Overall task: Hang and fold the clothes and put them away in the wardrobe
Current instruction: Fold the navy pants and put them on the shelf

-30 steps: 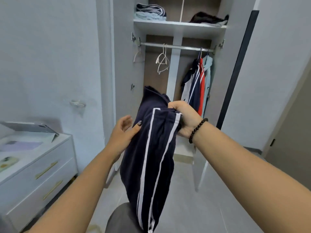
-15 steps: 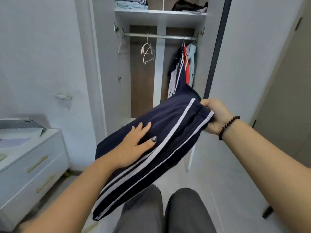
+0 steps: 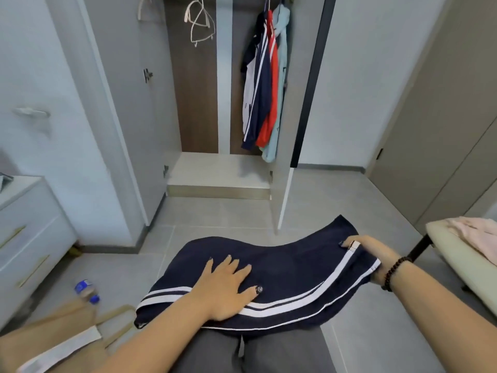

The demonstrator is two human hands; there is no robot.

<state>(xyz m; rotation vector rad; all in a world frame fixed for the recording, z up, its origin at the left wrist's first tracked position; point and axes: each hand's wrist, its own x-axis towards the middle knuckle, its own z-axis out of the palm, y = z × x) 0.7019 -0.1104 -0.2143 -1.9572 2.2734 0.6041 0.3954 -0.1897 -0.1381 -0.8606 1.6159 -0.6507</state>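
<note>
Head view, garment: navy trousers with white side stripes [image 3: 290, 278] now lie spread flat across the seated person's grey-trousered lap [image 3: 242, 354], near centre. Half a second ago they hung slanting in the air between the hands; a second ago they dangled upright.

Left hand [image 3: 228, 288]: palm down, fingers straight and spread wide, pressing the cloth flat just left of its middle. Earlier it lay on the sloping cloth in the same open manner, but higher up.

Right hand [image 3: 368, 254]: fingers curled round the right end of the trousers, pinching the striped edge. Same grip as before, only lower. Dark bead bracelet [image 3: 395, 273] on the wrist.

Wardrobe [image 3: 217, 103]: far centre, doors open, brown back panel. Top shelf and rail seen earlier are out of frame; the view has tipped downward.

Hanging clothes [image 3: 265, 84]: navy, white, red and pale blue garments bunched at the right of the wardrobe.

Empty hangers [image 3: 200, 25]: white, far left inside the wardrobe.

Drawer unit [image 3: 27, 238]: white with gold handles, left side.

Bottle [image 3: 87, 290]: blue-capped, blurred, on the floor near left; newly in view.

Bag [image 3: 67, 343]: tan with a white strip, near left; newly in view.

Bed edge [image 3: 457, 254]: right, pink cloth [image 3: 476, 235] lying on it; newly in view.
</note>
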